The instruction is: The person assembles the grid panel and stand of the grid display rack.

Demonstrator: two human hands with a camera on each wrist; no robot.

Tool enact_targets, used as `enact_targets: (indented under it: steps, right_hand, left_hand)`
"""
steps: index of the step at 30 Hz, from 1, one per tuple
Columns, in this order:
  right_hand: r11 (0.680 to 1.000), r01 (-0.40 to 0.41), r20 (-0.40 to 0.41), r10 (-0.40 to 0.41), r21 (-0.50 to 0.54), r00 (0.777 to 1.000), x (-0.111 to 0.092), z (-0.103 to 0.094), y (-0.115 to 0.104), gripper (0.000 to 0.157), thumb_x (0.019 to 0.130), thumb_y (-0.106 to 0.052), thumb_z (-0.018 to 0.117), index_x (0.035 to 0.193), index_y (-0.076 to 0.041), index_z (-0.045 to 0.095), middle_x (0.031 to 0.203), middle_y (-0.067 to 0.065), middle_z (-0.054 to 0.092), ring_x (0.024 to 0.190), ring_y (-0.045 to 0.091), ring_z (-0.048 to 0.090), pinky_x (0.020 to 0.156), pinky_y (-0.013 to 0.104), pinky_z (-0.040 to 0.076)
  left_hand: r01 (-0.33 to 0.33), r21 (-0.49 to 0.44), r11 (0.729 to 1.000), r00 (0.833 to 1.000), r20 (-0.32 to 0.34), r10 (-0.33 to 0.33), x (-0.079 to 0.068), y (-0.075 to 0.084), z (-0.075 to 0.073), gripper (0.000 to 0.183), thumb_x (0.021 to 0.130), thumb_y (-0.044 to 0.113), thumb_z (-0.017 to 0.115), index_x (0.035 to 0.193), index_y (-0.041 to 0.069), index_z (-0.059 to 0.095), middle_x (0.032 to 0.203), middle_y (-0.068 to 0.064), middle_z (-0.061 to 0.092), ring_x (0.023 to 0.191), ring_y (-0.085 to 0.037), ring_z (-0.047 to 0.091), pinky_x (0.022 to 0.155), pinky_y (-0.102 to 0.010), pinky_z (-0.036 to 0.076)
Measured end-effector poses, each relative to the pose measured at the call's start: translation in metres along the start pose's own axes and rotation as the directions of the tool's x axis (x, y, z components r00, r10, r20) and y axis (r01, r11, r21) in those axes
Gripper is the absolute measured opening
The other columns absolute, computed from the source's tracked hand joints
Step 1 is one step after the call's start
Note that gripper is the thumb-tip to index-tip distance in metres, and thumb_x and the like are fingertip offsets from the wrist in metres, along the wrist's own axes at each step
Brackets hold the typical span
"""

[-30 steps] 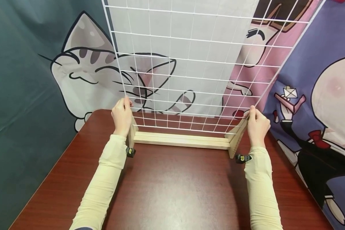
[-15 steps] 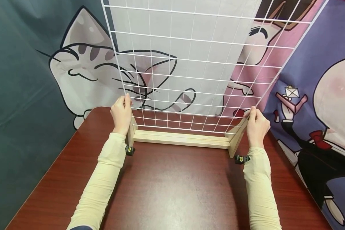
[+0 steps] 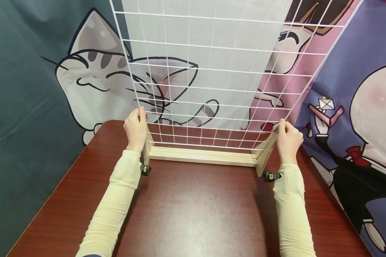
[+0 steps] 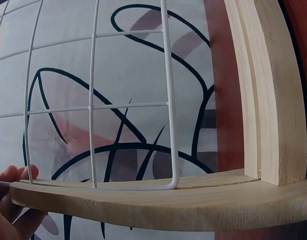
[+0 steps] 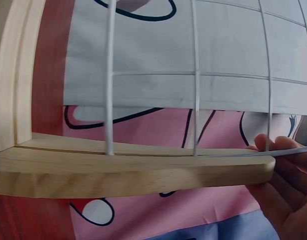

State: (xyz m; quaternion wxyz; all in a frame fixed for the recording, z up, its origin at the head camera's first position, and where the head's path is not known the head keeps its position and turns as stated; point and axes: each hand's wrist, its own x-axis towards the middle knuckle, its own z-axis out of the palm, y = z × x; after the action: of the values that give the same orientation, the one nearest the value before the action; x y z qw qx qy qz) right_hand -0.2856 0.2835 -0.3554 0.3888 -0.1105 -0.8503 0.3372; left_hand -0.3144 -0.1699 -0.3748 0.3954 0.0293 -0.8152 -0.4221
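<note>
A white wire grid panel (image 3: 214, 87) stands upright, its side edges between the two uprights of a pale wooden stand (image 3: 202, 156). My left hand (image 3: 136, 130) pinches the panel's left side wire at the top of the left upright (image 4: 118, 207). On the other side, my right hand (image 3: 288, 141) pinches the right side wire at the tip of the right upright (image 5: 133, 180). In both wrist views the side wires run along grooves in the uprights. A gap shows between the panel's bottom wire and the grooved base bar. The panel's top lies outside the head view.
The stand sits on a reddish-brown table (image 3: 193, 207). Behind it hangs a cloth printed with a cartoon cat (image 3: 96, 82) and other figures. Dark cloth (image 3: 25, 125) hangs at the left. Each wrist carries a small black camera (image 3: 272, 176).
The panel has slid down slightly, more on its left side, so its bottom left corner is nearer the base bar. Both hands keep nearly the same places on the uprights.
</note>
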Motion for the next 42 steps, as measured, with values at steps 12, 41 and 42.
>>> enact_targets:
  steps: [12,41,42]
  right_hand:
    - [0.983,0.074,0.158,-0.047,-0.17,0.986,0.009,-0.008,-0.011,0.056,0.102,-0.033,0.029,0.076,-0.004,0.07,0.087,0.024,0.071,0.092,0.05,0.063,0.082,0.057,0.041]
    - [0.97,0.133,0.134,-0.107,-0.205,0.985,0.0,-0.008,-0.006,0.043,0.103,-0.027,0.035,0.088,-0.001,0.066,0.088,0.023,0.071,0.093,0.052,0.062,0.078,0.063,0.042]
    - [0.969,0.135,0.135,-0.108,-0.207,0.985,0.0,-0.007,-0.006,0.044,0.103,-0.027,0.035,0.088,-0.001,0.066,0.088,0.024,0.071,0.092,0.052,0.062,0.078,0.063,0.042]
  left_hand:
    - [0.0,0.004,1.0,1.0,-0.013,0.0,-0.001,-0.001,-0.002,0.039,0.103,0.029,0.043,0.085,0.004,0.067,0.087,-0.015,0.071,0.089,-0.039,0.066,0.08,-0.052,0.044]
    - [-0.063,0.021,0.998,0.998,-0.021,0.063,-0.005,-0.002,0.002,0.035,0.102,0.023,0.046,0.083,0.0,0.065,0.086,-0.018,0.068,0.081,-0.041,0.064,0.073,-0.055,0.044]
    - [-0.064,0.02,0.998,0.998,-0.021,0.065,-0.005,-0.002,0.002,0.034,0.102,0.022,0.047,0.083,0.0,0.065,0.086,-0.018,0.068,0.081,-0.041,0.064,0.072,-0.055,0.044]
